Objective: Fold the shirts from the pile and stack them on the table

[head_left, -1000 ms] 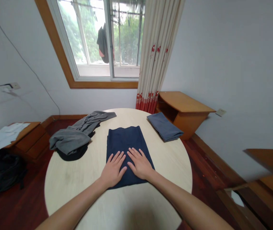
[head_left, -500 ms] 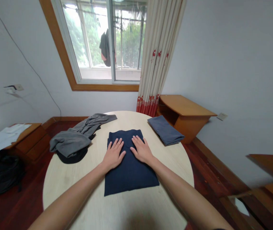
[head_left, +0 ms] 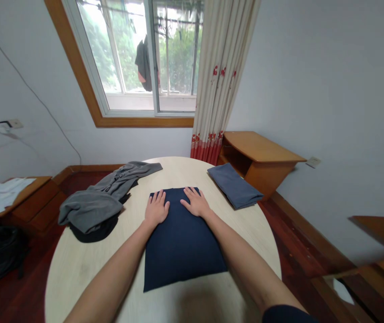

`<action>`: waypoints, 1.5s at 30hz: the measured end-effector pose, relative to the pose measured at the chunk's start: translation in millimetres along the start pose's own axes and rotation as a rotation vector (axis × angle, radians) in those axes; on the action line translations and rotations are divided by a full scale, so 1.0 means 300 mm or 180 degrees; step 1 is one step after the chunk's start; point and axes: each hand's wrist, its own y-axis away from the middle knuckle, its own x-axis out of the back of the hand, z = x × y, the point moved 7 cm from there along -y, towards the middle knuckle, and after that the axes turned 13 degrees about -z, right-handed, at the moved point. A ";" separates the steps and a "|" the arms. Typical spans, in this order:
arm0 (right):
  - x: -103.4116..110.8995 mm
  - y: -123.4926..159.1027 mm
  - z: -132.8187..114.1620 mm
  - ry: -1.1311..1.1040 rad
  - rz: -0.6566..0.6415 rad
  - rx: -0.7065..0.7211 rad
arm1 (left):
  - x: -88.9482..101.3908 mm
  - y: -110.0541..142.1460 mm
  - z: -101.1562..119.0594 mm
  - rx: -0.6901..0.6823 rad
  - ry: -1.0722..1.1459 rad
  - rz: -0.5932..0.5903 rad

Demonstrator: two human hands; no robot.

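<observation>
A folded dark navy garment (head_left: 181, 242) lies flat in the middle of a round pale wooden table (head_left: 77, 264). My left hand (head_left: 156, 208) rests palm down on its far left corner, fingers stretched out. My right hand (head_left: 195, 202) lies flat on its far edge, a little right of centre, fingers also spread. Neither hand grips anything.
A heap of grey and black clothes (head_left: 94, 206) sits at the table's left. A folded grey-blue garment (head_left: 235, 185) lies at the far right edge. A low wooden cabinet (head_left: 262, 159) stands by the curtain (head_left: 222, 76). A bedside unit with white cloth (head_left: 6, 197) is at the left.
Both hands have slid away from me along the navy garment, from its near part to its far edge, staying flat on it.
</observation>
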 end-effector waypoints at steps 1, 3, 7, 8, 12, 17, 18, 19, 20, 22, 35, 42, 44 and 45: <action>0.001 -0.002 0.013 -0.0021 0.0002 -0.0035 | 0.001 0.000 -0.020 0.0073 0.0029 -0.0023; 0.001 -0.008 0.039 -0.0082 0.0014 -0.0091 | 0.000 0.004 -0.062 0.0222 0.0103 -0.0108; -0.006 -0.003 0.108 -0.0279 0.0064 -0.0341 | 0.000 0.033 -0.139 0.0343 0.0236 -0.0251; -0.008 0.007 0.129 -0.0340 0.0086 -0.0409 | 0.000 0.045 -0.156 0.0320 0.0265 -0.0252; -0.014 0.093 0.203 -0.0632 0.0309 -0.0343 | 0.003 0.133 -0.192 -0.0134 0.0524 -0.0052; -0.038 0.318 0.202 -0.0735 0.0710 0.0533 | -0.009 0.369 -0.159 -0.1234 0.0737 0.0029; -0.045 0.371 0.187 -0.0739 0.0756 0.0739 | -0.017 0.424 -0.145 -0.1452 0.0701 -0.0069; -0.051 0.423 0.171 -0.0755 0.0787 0.0927 | -0.023 0.477 -0.131 -0.1631 0.0660 -0.0179; -0.057 0.470 0.153 -0.0780 0.0798 0.1091 | -0.027 0.524 -0.120 -0.1770 0.0625 -0.0283; -0.063 0.544 0.121 -0.0833 0.0746 0.1331 | -0.023 0.592 -0.106 -0.1926 0.0609 -0.0423; -0.016 0.651 0.055 -0.1354 0.0390 0.1096 | 0.027 0.625 -0.090 -0.1963 0.1243 -0.0555; 0.134 0.460 0.087 -0.2411 0.0826 0.0907 | 0.245 0.410 -0.136 -0.1283 0.2903 0.0042; 0.158 0.338 0.124 -0.2801 0.1152 0.0600 | 0.262 0.292 -0.159 -0.0754 0.3476 0.0367; 0.152 0.280 0.141 -0.2977 0.1204 0.0434 | 0.244 0.241 -0.166 -0.0478 0.3727 0.0400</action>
